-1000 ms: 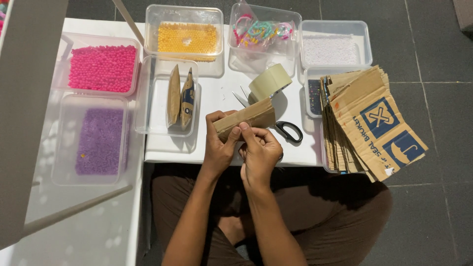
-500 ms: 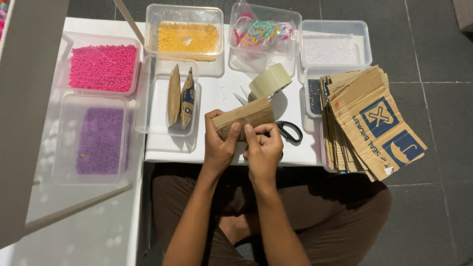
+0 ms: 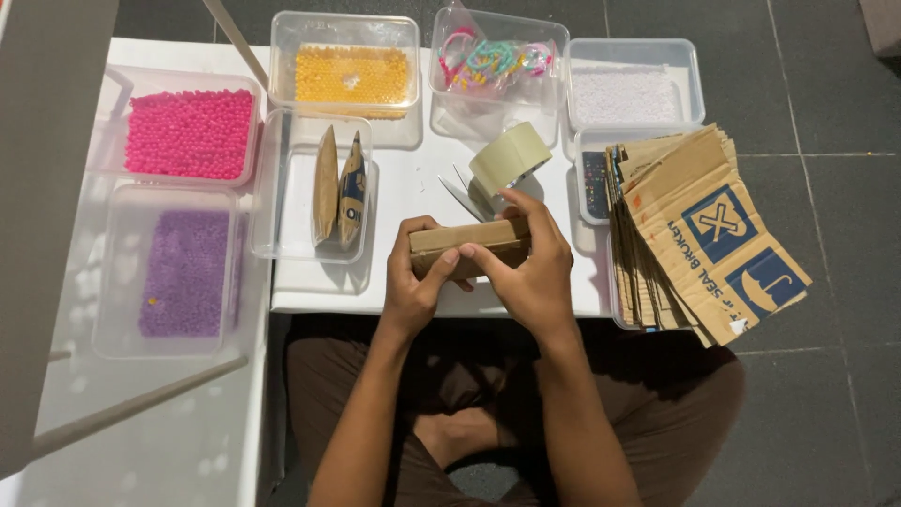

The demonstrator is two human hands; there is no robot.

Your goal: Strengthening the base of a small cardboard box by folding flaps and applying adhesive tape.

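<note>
Small cardboard box (image 3: 469, 246) gripped in both our hands, its underside hidden
Our left hand (image 3: 418, 286) and right hand (image 3: 535, 272) clasp it near the tabletop's (image 3: 404, 188) front edge, long axis left-right

Pink beads (image 3: 190, 133), orange beads (image 3: 351, 74), purple beads (image 3: 186, 272), plain brown cardboard piece (image 3: 466, 242).

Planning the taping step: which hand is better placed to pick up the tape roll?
Probably the right hand. It wraps the cardboard piece's far right end, directly below the tape roll. The left hand grips the piece's left end, farther from the roll, and could keep holding.
</note>
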